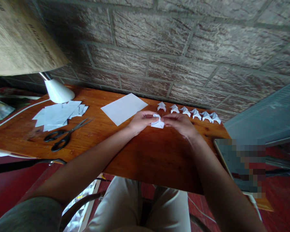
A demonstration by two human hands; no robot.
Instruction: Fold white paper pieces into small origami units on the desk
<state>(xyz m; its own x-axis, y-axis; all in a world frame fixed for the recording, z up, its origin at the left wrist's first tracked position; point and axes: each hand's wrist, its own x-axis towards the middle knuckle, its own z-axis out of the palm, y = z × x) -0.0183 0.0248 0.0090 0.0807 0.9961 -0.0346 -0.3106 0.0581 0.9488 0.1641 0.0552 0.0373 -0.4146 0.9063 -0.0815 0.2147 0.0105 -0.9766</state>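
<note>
A small folded piece of white paper (157,124) is held over the middle of the wooden table. My left hand (142,121) pinches its left side between thumb and fingers. On the other side, my right hand (180,123) grips the paper's right edge with thumb and index finger. Creases show on the paper, though the fingers cover part of it. Behind my hands lies a flat white sheet (124,109). A row of several small folded paper figures (185,111) with pointed tops stands along the wall side, beyond my right hand.
Black-handled scissors (65,135) lie on the left of the table (145,154), near a pile of loose paper pieces (56,115). A white lamp base (59,91) with a newsprint shade (21,38) stands behind them. A tablet-like device (228,161) rests at the right edge. A stone-block wall (159,42) borders the back.
</note>
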